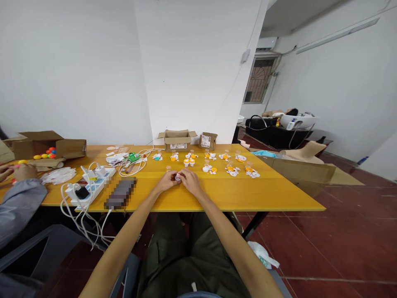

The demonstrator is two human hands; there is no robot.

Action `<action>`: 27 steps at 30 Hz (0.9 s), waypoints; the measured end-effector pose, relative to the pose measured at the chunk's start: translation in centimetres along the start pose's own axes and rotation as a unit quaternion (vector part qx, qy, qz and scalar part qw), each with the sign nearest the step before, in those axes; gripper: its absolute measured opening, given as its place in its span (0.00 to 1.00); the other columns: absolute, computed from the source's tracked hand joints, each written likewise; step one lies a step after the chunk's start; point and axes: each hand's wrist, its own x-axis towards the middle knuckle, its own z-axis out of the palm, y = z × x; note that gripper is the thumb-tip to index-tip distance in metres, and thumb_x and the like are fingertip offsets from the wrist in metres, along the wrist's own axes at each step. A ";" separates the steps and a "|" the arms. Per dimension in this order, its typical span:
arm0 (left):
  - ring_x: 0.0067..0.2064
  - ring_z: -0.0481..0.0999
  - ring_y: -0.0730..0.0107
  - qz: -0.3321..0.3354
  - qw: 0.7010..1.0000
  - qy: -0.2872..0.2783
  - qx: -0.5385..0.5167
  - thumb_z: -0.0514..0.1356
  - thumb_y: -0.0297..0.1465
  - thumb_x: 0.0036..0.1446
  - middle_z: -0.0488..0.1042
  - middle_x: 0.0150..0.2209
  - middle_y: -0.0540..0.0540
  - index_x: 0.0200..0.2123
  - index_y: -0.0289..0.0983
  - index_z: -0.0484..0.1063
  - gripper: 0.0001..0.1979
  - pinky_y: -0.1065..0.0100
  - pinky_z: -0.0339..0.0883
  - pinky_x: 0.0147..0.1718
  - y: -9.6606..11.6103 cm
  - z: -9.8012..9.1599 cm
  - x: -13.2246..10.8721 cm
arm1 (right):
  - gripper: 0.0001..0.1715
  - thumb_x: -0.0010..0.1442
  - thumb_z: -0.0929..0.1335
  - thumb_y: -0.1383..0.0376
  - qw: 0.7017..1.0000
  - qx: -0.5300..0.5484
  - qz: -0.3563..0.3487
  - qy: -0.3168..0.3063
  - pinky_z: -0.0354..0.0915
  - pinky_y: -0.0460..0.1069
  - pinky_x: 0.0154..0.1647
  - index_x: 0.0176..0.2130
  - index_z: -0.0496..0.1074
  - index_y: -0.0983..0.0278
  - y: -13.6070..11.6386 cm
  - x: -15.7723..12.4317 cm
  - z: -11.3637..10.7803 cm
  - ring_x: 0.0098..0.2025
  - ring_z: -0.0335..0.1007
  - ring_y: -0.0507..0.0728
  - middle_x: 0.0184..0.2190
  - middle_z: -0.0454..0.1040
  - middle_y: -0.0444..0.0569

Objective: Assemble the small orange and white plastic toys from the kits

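Close together above the yellow table (217, 196), my left hand (166, 181) and my right hand (189, 181) hold a small, pale round part (178, 177) between their fingertips. Its details are too small to make out. Just beyond my hands stand small white containers with orange tops (189, 162). A clear cup (168, 168) is beside my left hand. Farther right, several groups of white discs (253, 174) and orange rings (214, 170) lie around clear cups.
An open cardboard box (178, 142) and a smaller box (208, 141) stand at the back. Left are a phone (120, 193), a power strip (93, 188) with cables, and a ball-filled box (71, 148). Another person's sleeve (21, 203) is at far left.
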 end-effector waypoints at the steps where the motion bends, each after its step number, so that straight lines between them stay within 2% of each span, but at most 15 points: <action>1: 0.31 0.69 0.71 0.001 1.000 0.001 0.000 0.65 0.31 0.49 0.71 0.27 0.52 0.29 0.36 0.72 0.06 0.70 0.66 0.34 -0.1 0.0 0.0 | 0.07 0.62 0.68 0.69 1.000 -0.003 0.001 -0.001 0.64 0.48 0.38 0.35 0.77 0.58 0.0 0.0 0.0 0.38 0.74 0.57 0.36 0.79 0.47; 18: 0.32 0.69 0.70 0.006 1.000 0.008 0.024 0.65 0.33 0.51 0.71 0.29 0.51 0.29 0.37 0.72 0.07 0.69 0.67 0.35 -0.5 0.1 0.1 | 0.07 0.62 0.67 0.68 1.000 -0.024 0.005 -0.001 0.64 0.48 0.39 0.36 0.76 0.59 0.0 0.0 0.1 0.39 0.74 0.58 0.37 0.79 0.48; 27: 0.34 0.71 0.66 0.010 0.999 0.025 0.045 0.67 0.35 0.50 0.74 0.29 0.49 0.29 0.38 0.73 0.08 0.67 0.68 0.37 -0.2 0.1 0.0 | 0.12 0.63 0.64 0.70 1.000 0.014 -0.012 0.008 0.65 0.48 0.40 0.37 0.76 0.57 0.3 0.0 0.2 0.40 0.74 0.57 0.37 0.80 0.46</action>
